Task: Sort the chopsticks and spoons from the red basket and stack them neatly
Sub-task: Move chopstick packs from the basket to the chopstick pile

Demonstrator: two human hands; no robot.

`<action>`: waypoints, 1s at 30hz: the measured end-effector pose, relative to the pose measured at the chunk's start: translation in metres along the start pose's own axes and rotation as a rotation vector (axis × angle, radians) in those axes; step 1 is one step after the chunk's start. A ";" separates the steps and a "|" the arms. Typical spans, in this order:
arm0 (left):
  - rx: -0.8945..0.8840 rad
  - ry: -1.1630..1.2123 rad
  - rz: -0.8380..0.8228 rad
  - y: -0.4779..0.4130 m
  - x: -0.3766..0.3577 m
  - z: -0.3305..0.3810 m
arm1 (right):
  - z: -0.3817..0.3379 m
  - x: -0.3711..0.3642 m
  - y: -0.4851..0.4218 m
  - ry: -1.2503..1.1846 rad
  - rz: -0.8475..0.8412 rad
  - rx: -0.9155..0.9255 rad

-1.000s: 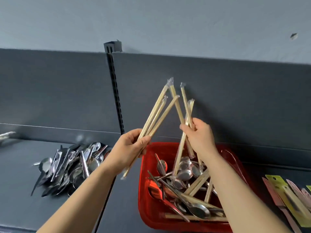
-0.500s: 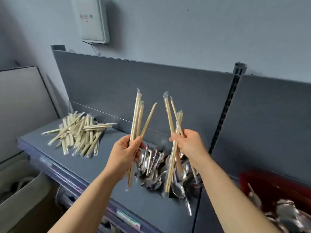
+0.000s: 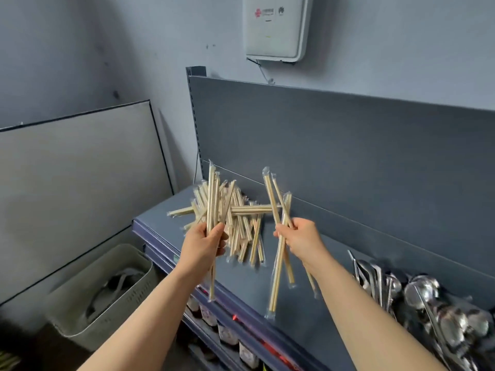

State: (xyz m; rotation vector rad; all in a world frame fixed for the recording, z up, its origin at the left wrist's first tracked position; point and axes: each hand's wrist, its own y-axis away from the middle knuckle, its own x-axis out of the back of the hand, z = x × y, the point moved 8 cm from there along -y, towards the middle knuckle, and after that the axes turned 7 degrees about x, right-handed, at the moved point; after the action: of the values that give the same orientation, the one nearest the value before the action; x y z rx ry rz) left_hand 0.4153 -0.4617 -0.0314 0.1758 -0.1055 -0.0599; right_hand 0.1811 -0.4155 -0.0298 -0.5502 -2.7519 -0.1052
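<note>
Looking down from the head cam: left hand [image 3: 203, 243] grips a bunch of plastic-wrapped pale wooden chopsticks [image 3: 211, 199], right hand [image 3: 301, 236] grips a second splayed bunch [image 3: 278, 277], both just above the messy chopstick pile [image 3: 241, 223] on the blue-grey metal shelf [image 3: 267, 285]. The heap of shiny steel spoons [image 3: 428, 298] sits well right; the red basket's out of frame. Looks like drop-off time, so next they need lowering and lining up with the pile.

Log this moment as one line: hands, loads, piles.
left hand: grips left chopstick bundle | right hand: grips right chopstick bundle | chopstick pile: on shelf | spoon pile: shelf, right | bundles not yet laid down
</note>
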 end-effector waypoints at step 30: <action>-0.148 -0.543 -0.071 -0.216 -0.006 -0.023 | 0.034 -0.115 -0.144 0.238 0.205 -0.100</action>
State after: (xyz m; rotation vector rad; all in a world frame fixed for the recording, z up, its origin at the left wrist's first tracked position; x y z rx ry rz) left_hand 0.4011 -0.6698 -0.0930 0.0116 -0.6351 -0.1846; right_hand 0.2156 -0.5856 -0.1013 -0.7884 -2.4551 -0.2434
